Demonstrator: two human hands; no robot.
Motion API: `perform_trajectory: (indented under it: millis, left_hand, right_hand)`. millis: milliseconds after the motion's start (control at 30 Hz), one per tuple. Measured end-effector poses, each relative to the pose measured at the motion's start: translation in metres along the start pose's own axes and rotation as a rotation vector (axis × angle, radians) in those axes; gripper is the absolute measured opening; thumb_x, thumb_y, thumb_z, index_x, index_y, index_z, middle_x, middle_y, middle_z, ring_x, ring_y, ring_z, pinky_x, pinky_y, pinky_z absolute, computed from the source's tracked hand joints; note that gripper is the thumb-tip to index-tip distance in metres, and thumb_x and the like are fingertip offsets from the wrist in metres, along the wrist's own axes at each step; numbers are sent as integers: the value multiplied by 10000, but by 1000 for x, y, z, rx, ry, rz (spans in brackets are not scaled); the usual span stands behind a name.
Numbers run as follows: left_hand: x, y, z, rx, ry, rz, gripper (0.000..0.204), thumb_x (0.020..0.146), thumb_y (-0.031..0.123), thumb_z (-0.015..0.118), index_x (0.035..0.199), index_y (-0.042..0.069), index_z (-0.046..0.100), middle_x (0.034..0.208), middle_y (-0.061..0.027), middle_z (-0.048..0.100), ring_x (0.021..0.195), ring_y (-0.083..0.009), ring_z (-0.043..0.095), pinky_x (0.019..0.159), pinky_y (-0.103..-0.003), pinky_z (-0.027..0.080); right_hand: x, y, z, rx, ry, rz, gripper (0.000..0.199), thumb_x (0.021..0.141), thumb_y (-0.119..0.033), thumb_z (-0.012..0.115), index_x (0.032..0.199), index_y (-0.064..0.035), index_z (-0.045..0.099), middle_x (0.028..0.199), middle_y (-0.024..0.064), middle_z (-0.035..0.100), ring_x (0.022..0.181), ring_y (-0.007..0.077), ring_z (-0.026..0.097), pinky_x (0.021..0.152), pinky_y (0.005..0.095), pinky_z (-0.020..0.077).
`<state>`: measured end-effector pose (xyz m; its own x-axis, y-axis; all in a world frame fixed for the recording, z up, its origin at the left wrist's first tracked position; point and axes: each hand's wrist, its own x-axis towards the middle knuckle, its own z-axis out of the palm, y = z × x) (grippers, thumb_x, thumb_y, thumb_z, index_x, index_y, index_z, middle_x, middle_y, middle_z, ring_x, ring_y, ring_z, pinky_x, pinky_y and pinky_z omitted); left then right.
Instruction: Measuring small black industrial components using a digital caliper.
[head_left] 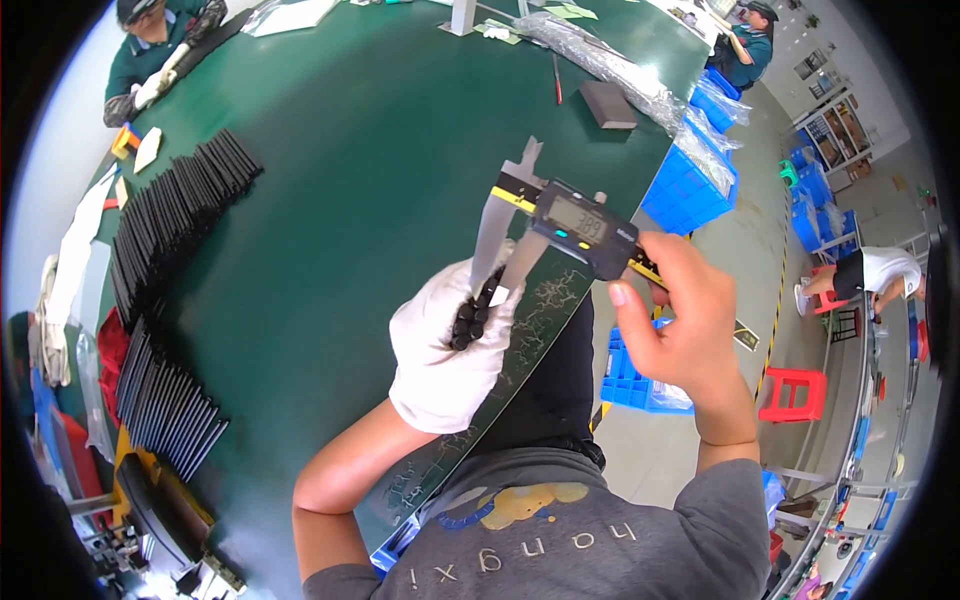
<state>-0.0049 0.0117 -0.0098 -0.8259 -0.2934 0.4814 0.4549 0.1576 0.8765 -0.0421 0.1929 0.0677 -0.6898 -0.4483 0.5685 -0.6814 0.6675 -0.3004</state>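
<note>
Green worktable (380,150): black flat strips fanned in long rows (165,290) along its left side, too many to count. Left hand (445,345), white glove, raised over the table edge, closed on one small black ribbed part (472,315). Right hand (680,320), bare, grips one digital caliper (560,225), thumb on slider; its jaws reach down to the part. Three blue bins (690,185) sit right of the table.

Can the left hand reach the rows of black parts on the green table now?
Probably not at once. The left hand, in a white glove, already holds a small black part at the caliper, and the rows of black parts lie far to its left.
</note>
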Motion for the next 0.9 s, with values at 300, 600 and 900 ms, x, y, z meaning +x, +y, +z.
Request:
perform_trajectory:
  millis: [300, 600, 900]
  left_hand:
    - [18, 10, -20, -401, -466, -245, 203, 849, 1, 602, 1050, 24, 623, 902, -42, 650, 800, -90, 592, 727, -225, 469]
    - [25, 12, -29, -456, -595, -381, 195, 847, 27, 613, 1037, -13, 630, 962, -100, 670, 929, -168, 623, 854, -298, 471]
    - [26, 10, -30, -475, -627, -365, 225, 844, -26, 588, 1065, 11, 615, 960, -60, 659, 905, -120, 608, 826, -264, 476]
  right_hand:
    - [10, 10, -5, 22, -41, -45, 280, 676, -165, 740, 875, -40, 588, 661, 51, 582, 449, 153, 486, 414, 262, 370]
    - [20, 14, -6, -8, -75, -110, 280, 632, -191, 766, 800, -39, 603, 627, 58, 567, 465, 179, 509, 422, 282, 372]
    - [23, 16, -3, -35, -44, -152, 310, 603, -256, 793, 712, -46, 593, 579, 64, 539, 461, 227, 512, 413, 291, 363]
